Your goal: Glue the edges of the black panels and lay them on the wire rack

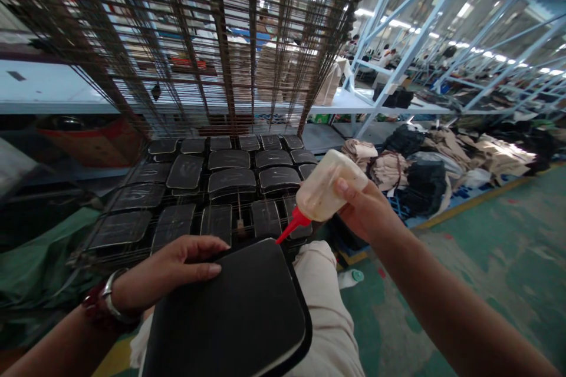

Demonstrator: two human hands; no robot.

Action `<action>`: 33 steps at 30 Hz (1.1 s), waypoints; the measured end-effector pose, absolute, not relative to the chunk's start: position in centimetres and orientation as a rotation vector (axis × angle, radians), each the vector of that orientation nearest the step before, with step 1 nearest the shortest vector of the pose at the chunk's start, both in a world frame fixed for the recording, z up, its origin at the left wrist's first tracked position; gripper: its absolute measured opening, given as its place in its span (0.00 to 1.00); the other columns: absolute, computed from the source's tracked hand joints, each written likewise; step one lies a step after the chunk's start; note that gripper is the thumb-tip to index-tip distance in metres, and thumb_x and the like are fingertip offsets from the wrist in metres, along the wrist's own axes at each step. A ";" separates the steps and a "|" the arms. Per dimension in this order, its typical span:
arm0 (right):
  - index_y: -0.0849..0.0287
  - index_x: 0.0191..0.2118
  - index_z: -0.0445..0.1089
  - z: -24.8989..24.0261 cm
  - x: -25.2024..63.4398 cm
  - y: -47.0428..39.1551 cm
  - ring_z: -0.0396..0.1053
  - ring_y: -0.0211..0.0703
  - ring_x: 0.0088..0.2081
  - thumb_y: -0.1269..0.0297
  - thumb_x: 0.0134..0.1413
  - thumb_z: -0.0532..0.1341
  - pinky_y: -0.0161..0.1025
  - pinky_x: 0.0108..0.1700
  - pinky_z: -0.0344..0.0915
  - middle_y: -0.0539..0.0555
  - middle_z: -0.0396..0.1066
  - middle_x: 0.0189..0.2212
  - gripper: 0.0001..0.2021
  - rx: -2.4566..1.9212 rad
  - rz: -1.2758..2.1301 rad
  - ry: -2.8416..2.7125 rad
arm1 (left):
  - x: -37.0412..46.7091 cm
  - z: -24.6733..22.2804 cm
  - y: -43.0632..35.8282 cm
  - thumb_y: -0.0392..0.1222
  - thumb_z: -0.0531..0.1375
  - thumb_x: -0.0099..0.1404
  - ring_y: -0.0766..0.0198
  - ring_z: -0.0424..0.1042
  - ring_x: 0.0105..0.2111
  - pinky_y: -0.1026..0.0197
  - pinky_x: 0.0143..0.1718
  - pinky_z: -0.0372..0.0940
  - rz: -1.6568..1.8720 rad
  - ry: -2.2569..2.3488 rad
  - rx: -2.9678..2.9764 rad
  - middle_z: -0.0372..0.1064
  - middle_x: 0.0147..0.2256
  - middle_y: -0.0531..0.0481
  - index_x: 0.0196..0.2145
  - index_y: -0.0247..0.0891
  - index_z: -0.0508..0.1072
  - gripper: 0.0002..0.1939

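A black rounded-corner panel [230,312] lies across my lap, with a pale line along part of its edge. My left hand [190,262] grips its far left side, thumb on top and fingers at the edge. In my right hand [360,203] is a cloudy squeeze bottle [331,185], tilted downward. Its red nozzle [294,224] points at the panel's far right corner, the tip at or very near the edge. The bottle looks partly see-through, and how full it is I cannot tell.
Ahead, several black panels [232,181] rest on a wire rack [241,218], whose upper grids [225,41] stand raised. Bundles of beige and black pieces [389,171] lie at right beside blue shelving [420,29]. A small white bottle [351,278] is on the green floor. Green cloth [53,259] hangs at left.
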State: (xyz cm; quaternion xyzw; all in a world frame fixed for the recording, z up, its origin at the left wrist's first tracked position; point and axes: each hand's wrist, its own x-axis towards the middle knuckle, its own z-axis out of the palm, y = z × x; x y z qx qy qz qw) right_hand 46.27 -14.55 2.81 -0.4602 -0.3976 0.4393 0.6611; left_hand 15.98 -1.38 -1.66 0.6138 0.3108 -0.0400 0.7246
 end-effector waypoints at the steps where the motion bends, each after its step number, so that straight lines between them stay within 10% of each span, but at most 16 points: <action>1: 0.54 0.39 0.79 2.6 46.4 -14.5 0.71 0.41 0.26 0.52 0.52 0.72 0.34 0.25 0.68 0.50 0.77 0.30 0.13 -1.023 1.002 -0.877 | 15.9 -1.7 -1.4 0.47 0.67 0.60 0.56 0.78 0.43 0.58 0.46 0.70 -0.088 0.696 1.349 0.81 0.42 0.55 0.42 0.48 0.81 0.12; 33: 0.55 0.37 0.78 0.7 46.5 -15.6 0.77 0.58 0.45 0.52 0.47 0.74 0.55 0.51 0.74 0.56 0.80 0.37 0.15 -1.021 1.019 -0.706 | 15.6 -1.2 -1.7 0.45 0.70 0.55 0.59 0.78 0.36 0.61 0.40 0.71 0.016 0.822 1.199 0.82 0.37 0.55 0.37 0.46 0.83 0.10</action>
